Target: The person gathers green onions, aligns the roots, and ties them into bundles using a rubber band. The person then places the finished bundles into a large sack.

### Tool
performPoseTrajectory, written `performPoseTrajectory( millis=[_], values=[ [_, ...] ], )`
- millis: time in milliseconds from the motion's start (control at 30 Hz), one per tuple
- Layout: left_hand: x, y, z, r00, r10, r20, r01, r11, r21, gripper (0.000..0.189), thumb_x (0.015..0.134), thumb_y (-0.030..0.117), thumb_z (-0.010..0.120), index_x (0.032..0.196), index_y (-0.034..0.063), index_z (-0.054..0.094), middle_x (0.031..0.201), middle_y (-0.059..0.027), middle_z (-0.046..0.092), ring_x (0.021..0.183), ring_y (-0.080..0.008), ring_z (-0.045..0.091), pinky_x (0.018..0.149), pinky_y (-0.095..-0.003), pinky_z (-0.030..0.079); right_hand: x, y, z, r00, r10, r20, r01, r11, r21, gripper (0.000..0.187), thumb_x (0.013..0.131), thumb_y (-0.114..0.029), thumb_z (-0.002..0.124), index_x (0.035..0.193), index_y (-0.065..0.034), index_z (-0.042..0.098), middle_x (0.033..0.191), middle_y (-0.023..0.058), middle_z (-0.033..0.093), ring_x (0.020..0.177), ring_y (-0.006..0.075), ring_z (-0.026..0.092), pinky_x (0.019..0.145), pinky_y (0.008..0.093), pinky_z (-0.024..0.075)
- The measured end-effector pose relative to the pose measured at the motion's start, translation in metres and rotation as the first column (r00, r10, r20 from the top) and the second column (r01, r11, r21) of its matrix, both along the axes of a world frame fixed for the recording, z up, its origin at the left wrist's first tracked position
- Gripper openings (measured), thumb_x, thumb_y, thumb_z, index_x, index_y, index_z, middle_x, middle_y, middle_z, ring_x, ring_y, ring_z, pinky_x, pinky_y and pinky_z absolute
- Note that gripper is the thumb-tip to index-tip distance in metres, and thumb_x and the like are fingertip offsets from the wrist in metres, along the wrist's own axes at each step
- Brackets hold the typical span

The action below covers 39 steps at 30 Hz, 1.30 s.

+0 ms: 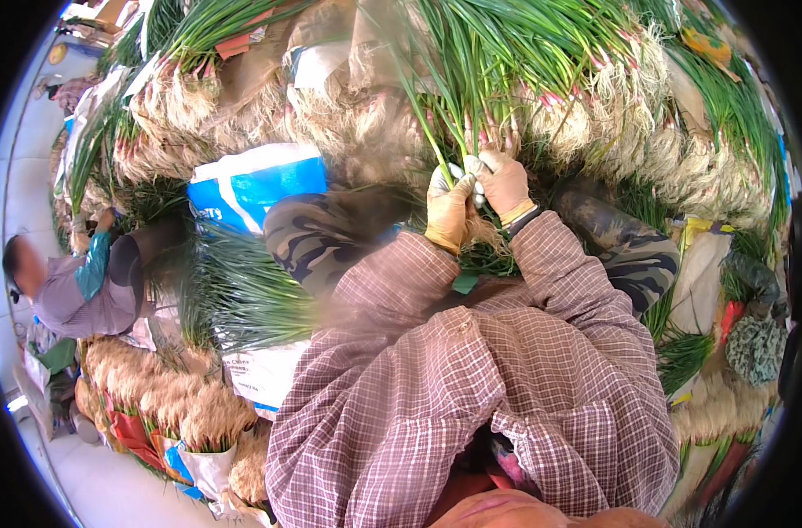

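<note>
Both hands wear pale gloves with tan and whitish patches and are close together in front of my lap. My left hand (448, 210) grips a few green onions (438, 153), with their leaves pointing up and away and whitish roots (483, 231) hanging below the fingers. Right beside it, my right hand (504, 183) pinches at the same stalks, its fingers touching the left ones. Just beyond the hands lies a heap of green onions (506, 59), roots towards me. How many stalks are held is hidden by the fingers.
At left is a blue and white sack (259, 188) beside my knee, and loose green onions (255, 284) lie below it. A co-worker (90, 284) sits at far left; another person (757, 343) is at far right. Rooted bundles (176, 389) stand behind at lower left.
</note>
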State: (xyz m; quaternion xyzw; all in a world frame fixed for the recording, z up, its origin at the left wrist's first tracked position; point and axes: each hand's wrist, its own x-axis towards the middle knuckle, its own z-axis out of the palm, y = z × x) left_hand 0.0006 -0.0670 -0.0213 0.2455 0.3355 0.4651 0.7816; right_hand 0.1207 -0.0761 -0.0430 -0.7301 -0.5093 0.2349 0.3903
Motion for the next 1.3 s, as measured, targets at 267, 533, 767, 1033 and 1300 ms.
performPoseTrajectory(
  millis=[267,533,767,1033,1300],
  values=[
    [-0.019,0.027,0.003,0.973,0.112,-0.202,-0.061,0.968,0.242,0.011,0.093,0.003,0.057,0.098,0.0111,0.051,0.072,-0.0009,0.058,0.053,-0.0075,0.052,0.046,-0.0194,0.042,0.058,-0.057,-0.019,0.789,0.554,0.265,-0.148,0.590,-0.793,0.030,0.087,-0.029,0.057,0.098,-0.0053,0.071,0.098,0.0158,0.069,0.092,0.0334,0.066,0.081,0.0424,0.0521],
    [0.005,0.067,-0.014,0.948,-0.137,-0.288,0.180,0.975,0.130,0.018,0.093,0.020,0.060,0.106,0.0086,0.064,0.075,0.0000,0.065,0.059,-0.0090,0.057,0.051,-0.0228,0.045,0.100,0.008,-0.004,0.974,-0.031,0.225,0.016,0.998,0.067,0.040,0.095,-0.030,0.055,0.128,-0.0085,0.055,0.114,0.0154,0.065,0.099,0.0303,0.064,0.090,0.0371,0.0493],
    [0.060,0.130,-0.091,0.944,-0.113,-0.310,0.148,0.985,0.091,0.030,0.095,0.015,0.056,0.124,0.0072,0.057,0.103,-0.0014,0.062,0.088,-0.0138,0.057,0.078,-0.0293,0.048,0.081,0.083,0.012,0.981,-0.113,0.158,0.184,0.804,-0.566,0.080,0.093,-0.049,0.052,0.149,-0.0034,0.018,0.148,0.0223,0.033,0.136,0.0337,0.035,0.113,0.0416,0.0294],
    [0.078,0.146,-0.065,0.933,-0.271,-0.235,0.248,0.961,-0.122,0.024,0.095,0.022,0.057,0.113,0.0072,0.059,0.082,-0.0024,0.062,0.066,-0.0119,0.058,0.055,-0.0252,0.047,0.092,0.080,0.006,0.958,-0.159,-0.240,0.047,0.908,-0.416,0.099,0.082,-0.049,0.063,0.147,0.0056,0.012,0.119,0.0325,0.057,0.111,0.0421,0.057,0.095,0.0411,0.0449],
    [0.077,0.134,0.087,0.898,-0.319,0.302,0.326,0.945,0.029,0.026,0.095,0.023,0.058,0.113,0.0045,0.060,0.091,-0.0021,0.065,0.072,-0.0093,0.059,0.062,-0.0220,0.050,0.110,0.070,0.173,0.883,0.253,-0.396,-0.318,0.942,-0.108,0.053,0.092,-0.025,0.059,0.134,0.0042,0.044,0.117,0.0114,0.059,0.103,0.0159,0.055,0.092,0.0280,0.0444]
  ],
)
